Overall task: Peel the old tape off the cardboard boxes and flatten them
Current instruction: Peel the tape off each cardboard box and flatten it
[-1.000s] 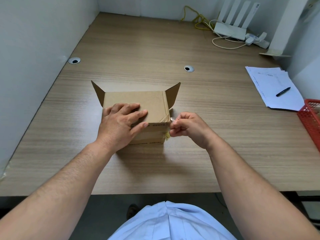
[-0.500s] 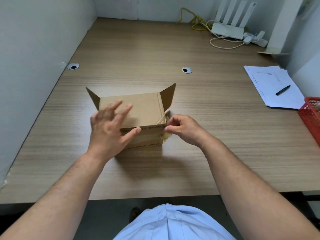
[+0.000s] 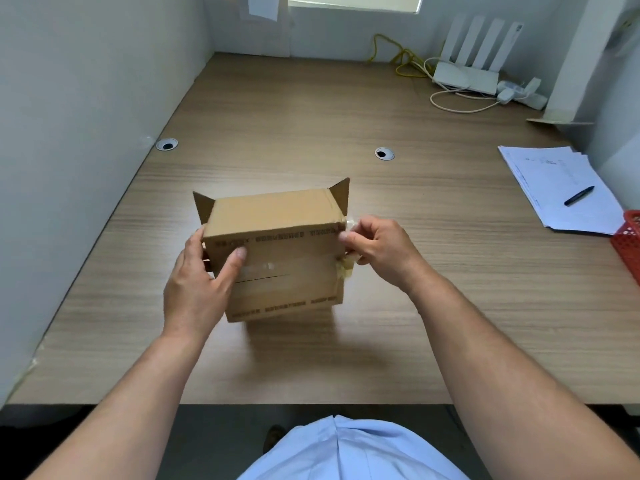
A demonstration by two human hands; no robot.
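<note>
A small brown cardboard box is tilted up off the wooden desk, its taped face turned toward me and two flaps sticking up at the far corners. Clear tape runs across that face over the seam. My left hand grips the box's left end, thumb on the front face and fingers behind. My right hand pinches a crumpled, peeled end of tape at the box's right edge.
A stack of papers with a black pen lies at the right, beside a red basket at the frame edge. A white router and cables sit at the back. Grey partition walls close the left and rear.
The box has been lifted and tipped toward me, so its taped face now shows. My left hand shifted from the top to gripping the left end. My right hand stays on the tape.
</note>
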